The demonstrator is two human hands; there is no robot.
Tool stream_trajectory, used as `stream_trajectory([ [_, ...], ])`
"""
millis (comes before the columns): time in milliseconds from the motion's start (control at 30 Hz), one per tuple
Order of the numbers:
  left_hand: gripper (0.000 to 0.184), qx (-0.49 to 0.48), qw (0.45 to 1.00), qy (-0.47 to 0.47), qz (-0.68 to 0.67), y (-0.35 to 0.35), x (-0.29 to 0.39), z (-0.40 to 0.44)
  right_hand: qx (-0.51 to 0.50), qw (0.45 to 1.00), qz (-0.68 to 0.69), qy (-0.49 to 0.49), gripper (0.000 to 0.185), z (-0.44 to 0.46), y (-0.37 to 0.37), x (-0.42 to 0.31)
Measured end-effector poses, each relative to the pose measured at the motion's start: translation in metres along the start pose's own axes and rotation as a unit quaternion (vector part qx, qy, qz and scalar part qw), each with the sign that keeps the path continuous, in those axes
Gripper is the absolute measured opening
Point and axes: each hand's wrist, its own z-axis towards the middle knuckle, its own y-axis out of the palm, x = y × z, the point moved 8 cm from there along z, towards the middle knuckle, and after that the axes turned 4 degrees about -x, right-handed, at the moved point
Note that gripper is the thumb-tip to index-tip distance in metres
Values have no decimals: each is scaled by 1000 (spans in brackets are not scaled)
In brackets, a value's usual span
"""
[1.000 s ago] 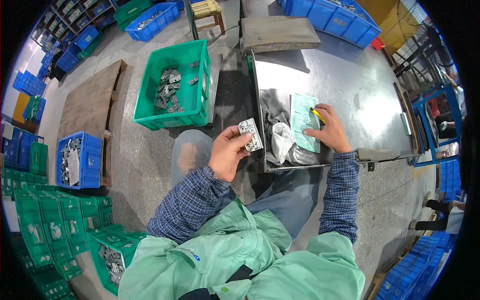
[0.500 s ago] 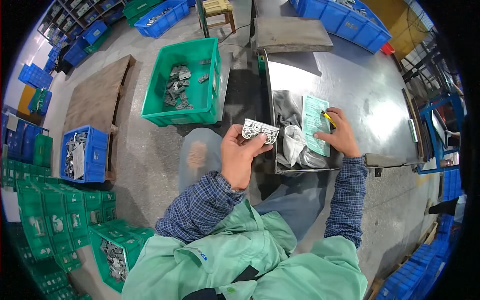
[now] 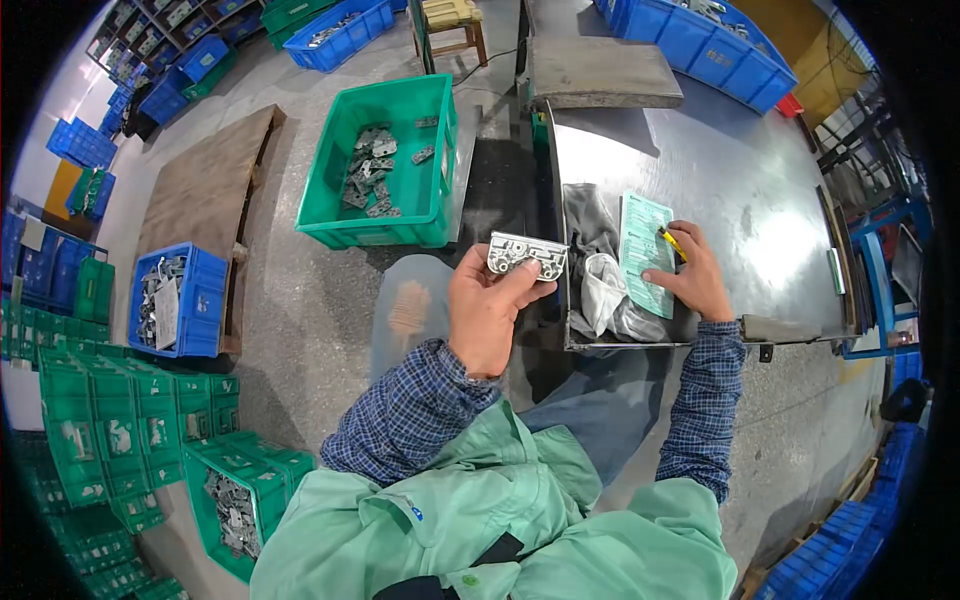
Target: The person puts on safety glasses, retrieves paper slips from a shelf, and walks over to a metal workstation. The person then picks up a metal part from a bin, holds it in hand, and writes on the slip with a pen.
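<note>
Between the thumb and fingers of my left hand [image 3: 492, 310] is a silvery metal part [image 3: 527, 257] with holes and ridges on its face, held near the table's left edge. My right hand [image 3: 697, 277] rests over the table with a yellow and black pen-like tool [image 3: 673, 243] in its fingers. Its thumb touches the right side of a green printed sheet [image 3: 643, 250]. Beside the sheet lie a dark grey cloth [image 3: 588, 215] and a crumpled white cloth [image 3: 603, 291].
A green crate [image 3: 378, 232] with grey metal parts stands beyond my left hand. The metal table [image 3: 740, 190] bears a worn board [image 3: 605, 75] and a blue crate [image 3: 705, 52]. Stacked green crates [image 3: 120, 425] and a blue crate [image 3: 205, 305] are at the left.
The metal part in my left hand has turned from steeply tilted to nearly level. My view has shifted, so the surroundings appear further right. My right hand still holds the yellow tool by the sheet.
</note>
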Motion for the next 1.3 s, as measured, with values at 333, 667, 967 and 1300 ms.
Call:
stream_trajectory([
  [333,20,3,999,32,26,5,9,-3,0,1000,-16,1,69,0,-2,-2],
  [667,20,1,999,38,21,8,13,-4,-6,1000,-14,14,69,0,0,-1],
  [967,19,-23,999,35,20,10,12,-4,-9,1000,-9,14,71,0,-2,-3],
  [1300,20,-18,997,60,41,10,13,-4,-13,1000,-10,17,72,0,-1,0],
])
